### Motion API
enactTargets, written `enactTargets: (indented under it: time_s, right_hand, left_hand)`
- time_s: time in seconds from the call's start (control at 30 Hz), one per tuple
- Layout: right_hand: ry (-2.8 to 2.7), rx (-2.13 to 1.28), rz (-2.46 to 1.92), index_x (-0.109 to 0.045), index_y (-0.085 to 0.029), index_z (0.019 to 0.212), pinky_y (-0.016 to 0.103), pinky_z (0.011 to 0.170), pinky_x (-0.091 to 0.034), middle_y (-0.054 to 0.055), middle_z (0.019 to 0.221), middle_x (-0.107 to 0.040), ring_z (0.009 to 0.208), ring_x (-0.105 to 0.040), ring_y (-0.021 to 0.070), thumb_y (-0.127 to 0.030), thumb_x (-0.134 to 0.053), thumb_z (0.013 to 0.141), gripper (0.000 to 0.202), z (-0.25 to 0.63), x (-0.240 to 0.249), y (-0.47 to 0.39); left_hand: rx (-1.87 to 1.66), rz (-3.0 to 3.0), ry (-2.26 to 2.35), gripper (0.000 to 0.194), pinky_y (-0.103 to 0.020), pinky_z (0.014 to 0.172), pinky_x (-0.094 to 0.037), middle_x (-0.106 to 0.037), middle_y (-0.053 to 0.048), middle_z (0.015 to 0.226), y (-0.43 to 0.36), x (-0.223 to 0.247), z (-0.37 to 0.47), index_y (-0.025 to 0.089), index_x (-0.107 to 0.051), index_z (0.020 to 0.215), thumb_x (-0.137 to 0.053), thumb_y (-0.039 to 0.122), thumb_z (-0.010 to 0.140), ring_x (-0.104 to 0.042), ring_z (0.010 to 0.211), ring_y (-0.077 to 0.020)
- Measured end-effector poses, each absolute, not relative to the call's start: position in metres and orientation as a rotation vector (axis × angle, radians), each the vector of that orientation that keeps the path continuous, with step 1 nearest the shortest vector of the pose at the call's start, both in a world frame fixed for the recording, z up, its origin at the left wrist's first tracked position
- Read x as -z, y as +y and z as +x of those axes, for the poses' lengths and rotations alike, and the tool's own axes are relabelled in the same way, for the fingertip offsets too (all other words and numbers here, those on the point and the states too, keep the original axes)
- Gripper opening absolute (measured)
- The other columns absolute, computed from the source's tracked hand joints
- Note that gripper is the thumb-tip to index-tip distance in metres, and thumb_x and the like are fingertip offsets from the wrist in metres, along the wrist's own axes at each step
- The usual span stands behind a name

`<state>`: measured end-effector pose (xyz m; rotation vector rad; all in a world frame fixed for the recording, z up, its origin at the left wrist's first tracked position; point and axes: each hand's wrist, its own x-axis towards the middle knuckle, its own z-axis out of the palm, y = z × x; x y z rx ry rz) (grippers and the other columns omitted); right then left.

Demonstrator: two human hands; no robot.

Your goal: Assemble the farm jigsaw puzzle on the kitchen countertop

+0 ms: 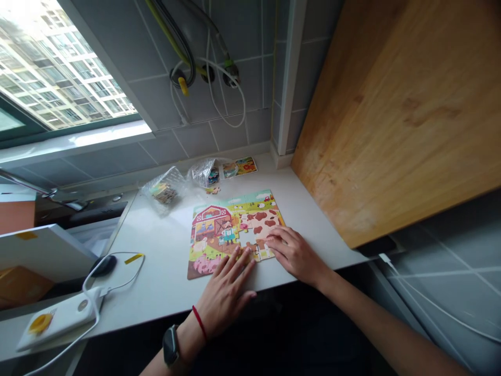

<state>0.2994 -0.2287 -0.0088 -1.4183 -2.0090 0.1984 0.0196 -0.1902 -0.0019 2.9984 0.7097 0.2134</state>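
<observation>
A jigsaw puzzle [213, 227] with a farm picture lies on the white counter, showing a red barn, a farmer, pigs and a spotted cow. A gap shows near its middle, below the cow's head. My left hand [229, 282] is stretched out, its fingertips resting on the lower edge of the puzzle and nothing in its grip. At the puzzle's lower right, my right hand [295, 256] has its fingers bent and pressed together on a puzzle piece by the cow's legs; the fingers hide most of that piece.
Behind the puzzle lie a loose puzzle piece [213, 190], two clear plastic bags with pieces [166, 193] and a picture card [246, 166]. A power strip [62, 316] with white cables stands at the left. A large wooden board [391, 115] leans on the right.
</observation>
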Motion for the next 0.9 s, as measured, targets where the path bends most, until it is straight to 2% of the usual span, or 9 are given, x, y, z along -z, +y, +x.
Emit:
enactTargets:
  time_s: [0.17,0.33,0.47,0.6,0.8,0.9]
  right_hand:
    - [-2.06,-0.197,-1.389,-0.072,-0.024,0.124,0.053,0.107,-0.056,0.012,0.123,-0.07,0.13,-0.06,0.0315,-0.009,-0.055,0.096,0.036,0.298,0.008,-0.232]
    - [-2.031,-0.24,-1.386,-0.073,-0.026,0.123,0.052,0.104,-0.057,0.012,0.123,-0.07,0.126,-0.062,0.0312,-0.013,-0.056,0.097,0.033,0.298,0.007,-0.232]
    - [-2.035,-0.264,-1.384,-0.071,-0.025,0.127,0.052,0.105,-0.055,0.012,0.122,-0.071,0.121,-0.065,0.0306,-0.019,-0.058,0.099,0.031,0.298,0.006,-0.232]
    - [-2.065,-0.253,-1.389,-0.072,-0.023,0.125,0.052,0.103,-0.056,0.013,0.122,-0.071,0.119,-0.065,0.0309,-0.018,-0.058,0.099,0.03,0.298,0.006,-0.232]
    - [-2.028,-0.251,-1.38,-0.073,-0.026,0.124,0.049,0.102,-0.056,0.011,0.119,-0.072,0.118,-0.066,0.0298,-0.024,-0.063,0.099,0.027,0.3,0.004,-0.232]
    - [-2.086,-0.26,-1.331,-0.073,-0.028,0.127,0.052,0.109,-0.052,0.011,0.131,-0.07,0.127,-0.062,0.0315,-0.027,-0.069,0.096,0.031,0.3,0.002,-0.234]
  left_hand:
    - [-0.176,3.012,0.751,0.071,-0.051,0.125,-0.035,-0.029,-0.01,0.171,-0.195,0.006,0.02,0.023,-0.026,0.168,-0.047,0.052,0.107,-0.027,0.159,-0.0347]
    - [-0.175,2.96,0.832,0.064,-0.052,0.124,-0.037,-0.033,-0.01,0.17,-0.199,0.004,0.026,0.025,-0.035,0.165,-0.05,0.044,0.106,-0.031,0.158,-0.0338]
    - [-0.167,2.913,0.91,0.058,-0.055,0.124,-0.039,-0.036,-0.008,0.169,-0.202,0.002,0.03,0.025,-0.042,0.161,-0.052,0.038,0.106,-0.027,0.159,-0.034]
    - [-0.154,2.887,0.953,0.056,-0.057,0.121,-0.043,-0.039,-0.004,0.168,-0.202,0.003,0.029,0.028,-0.045,0.16,-0.053,0.035,0.105,-0.024,0.16,-0.0355]
    - [-0.172,2.896,1.002,0.053,-0.063,0.119,-0.042,-0.039,-0.005,0.168,-0.203,0.006,0.031,0.032,-0.052,0.155,-0.057,0.034,0.102,-0.023,0.16,-0.0393]
    - [-0.193,2.882,0.996,0.049,-0.064,0.119,-0.042,-0.041,-0.006,0.167,-0.202,0.002,0.035,0.031,-0.056,0.151,-0.059,0.036,0.102,-0.029,0.158,-0.0383]
